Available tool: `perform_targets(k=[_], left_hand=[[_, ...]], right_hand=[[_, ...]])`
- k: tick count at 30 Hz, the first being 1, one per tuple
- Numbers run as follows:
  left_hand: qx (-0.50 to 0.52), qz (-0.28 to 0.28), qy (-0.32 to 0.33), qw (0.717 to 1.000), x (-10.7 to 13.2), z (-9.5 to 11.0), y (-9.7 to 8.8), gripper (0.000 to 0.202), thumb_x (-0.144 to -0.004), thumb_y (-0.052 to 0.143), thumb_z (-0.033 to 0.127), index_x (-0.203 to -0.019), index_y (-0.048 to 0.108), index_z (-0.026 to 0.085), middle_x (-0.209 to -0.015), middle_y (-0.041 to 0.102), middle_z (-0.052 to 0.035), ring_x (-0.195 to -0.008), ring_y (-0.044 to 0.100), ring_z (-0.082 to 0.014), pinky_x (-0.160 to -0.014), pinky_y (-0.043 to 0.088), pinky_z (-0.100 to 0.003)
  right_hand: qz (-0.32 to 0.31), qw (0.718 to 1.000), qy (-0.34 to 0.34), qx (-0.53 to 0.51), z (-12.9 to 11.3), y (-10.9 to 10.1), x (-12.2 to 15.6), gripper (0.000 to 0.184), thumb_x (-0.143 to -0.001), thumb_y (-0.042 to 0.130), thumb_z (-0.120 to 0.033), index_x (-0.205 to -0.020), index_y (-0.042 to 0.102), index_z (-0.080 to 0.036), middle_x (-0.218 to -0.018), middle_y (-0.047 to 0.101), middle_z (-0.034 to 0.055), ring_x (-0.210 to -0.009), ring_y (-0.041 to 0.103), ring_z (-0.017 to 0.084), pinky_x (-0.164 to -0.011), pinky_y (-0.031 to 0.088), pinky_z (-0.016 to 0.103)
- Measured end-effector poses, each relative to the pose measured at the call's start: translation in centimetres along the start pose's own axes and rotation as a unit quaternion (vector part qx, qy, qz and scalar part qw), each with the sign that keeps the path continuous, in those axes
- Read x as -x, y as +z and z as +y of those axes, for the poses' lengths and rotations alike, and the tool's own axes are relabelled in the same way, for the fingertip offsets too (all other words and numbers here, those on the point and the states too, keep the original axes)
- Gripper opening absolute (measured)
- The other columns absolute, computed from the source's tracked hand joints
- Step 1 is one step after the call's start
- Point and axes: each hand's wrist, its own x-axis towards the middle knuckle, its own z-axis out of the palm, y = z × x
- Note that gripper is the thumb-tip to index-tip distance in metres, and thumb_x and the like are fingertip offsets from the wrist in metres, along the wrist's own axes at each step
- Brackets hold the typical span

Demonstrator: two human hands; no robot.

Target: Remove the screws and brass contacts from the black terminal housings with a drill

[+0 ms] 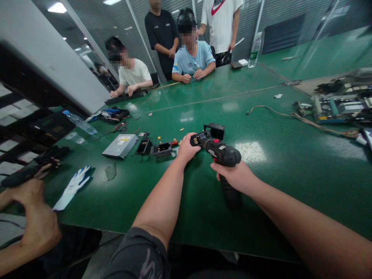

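A black and red cordless drill (222, 153) is held above the green workbench (279, 201), its grip pointing down and toward me. My right hand (235, 177) is wrapped around the top of the grip. My left hand (187, 149) holds the front end, where brass-coloured contacts (197, 140) show beside my fingers. A black rectangular part (215, 131) sticks up from the far side of the tool. Just left of my left hand lie an open black casing (161, 149) and small brass pieces (180, 130).
To the left lie a silver optical drive (120, 146) and a white glove (72, 188). A co-worker's hand (35, 221) is near a black tool (29, 170). A circuit board (337, 108) and cable (299, 120) lie right. Several people are at the far side.
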Motion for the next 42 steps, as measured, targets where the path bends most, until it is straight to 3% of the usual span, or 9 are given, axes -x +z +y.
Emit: perform_targets(k=[16, 24, 30, 38, 42], left_hand=[[0.003, 0.000, -0.003, 1.000, 0.04, 0.01, -0.10, 0.070, -0.076, 0.087, 0.016, -0.143, 0.069, 0.028, -0.146, 0.075, -0.0088, -0.136, 0.072, -0.0330, -0.125, 0.055, -0.054], [0.004, -0.001, -0.001, 1.000, 0.00, 0.05, -0.03, 0.070, -0.077, 0.086, 0.015, -0.143, 0.070, 0.030, -0.146, 0.075, -0.0079, -0.135, 0.072, -0.0326, -0.126, 0.055, -0.053], [-0.003, -0.003, -0.004, 1.000, 0.04, 0.26, -0.16, 0.069, -0.076, 0.086, 0.015, -0.142, 0.069, 0.028, -0.144, 0.075, -0.0081, -0.136, 0.072, -0.0326, -0.126, 0.055, -0.052], [-0.002, -0.001, -0.005, 1.000, 0.00, 0.21, -0.03, 0.070, -0.077, 0.087, 0.014, -0.142, 0.068, 0.029, -0.144, 0.075, -0.0078, -0.135, 0.073, -0.0327, -0.125, 0.056, -0.052], [0.003, -0.001, -0.003, 1.000, 0.02, 0.12, -0.04, 0.070, -0.076, 0.087, 0.015, -0.143, 0.069, 0.027, -0.143, 0.076, -0.0087, -0.134, 0.073, -0.0329, -0.124, 0.056, -0.052]], right_hand=[[0.009, 1.000, -0.002, 0.017, 0.27, -0.06, -0.13, 0.026, -0.086, 0.079, -0.038, -0.109, 0.076, -0.026, -0.078, 0.077, 0.0031, -0.066, 0.073, 0.026, -0.068, 0.061, 0.041], [0.002, 1.000, -0.003, 0.010, 0.54, -0.03, -0.08, 0.017, -0.086, 0.079, -0.038, -0.097, 0.073, -0.026, -0.072, 0.074, 0.0011, -0.066, 0.073, 0.024, -0.070, 0.062, 0.039], [-0.002, 1.000, 0.008, -0.001, 0.00, -0.05, -0.01, 0.022, -0.085, 0.078, -0.036, -0.104, 0.075, -0.025, -0.074, 0.075, 0.0016, -0.064, 0.073, 0.024, -0.067, 0.061, 0.038], [0.002, 1.000, 0.013, 0.005, -0.01, 0.08, 0.02, 0.014, -0.084, 0.077, -0.038, -0.089, 0.071, -0.026, -0.069, 0.071, 0.0011, -0.064, 0.069, 0.023, -0.069, 0.059, 0.039], [0.007, 1.000, 0.015, 0.005, -0.18, 0.11, -0.02, 0.017, -0.085, 0.076, -0.036, -0.098, 0.076, -0.025, -0.073, 0.075, 0.0032, -0.065, 0.072, 0.025, -0.068, 0.059, 0.040]])
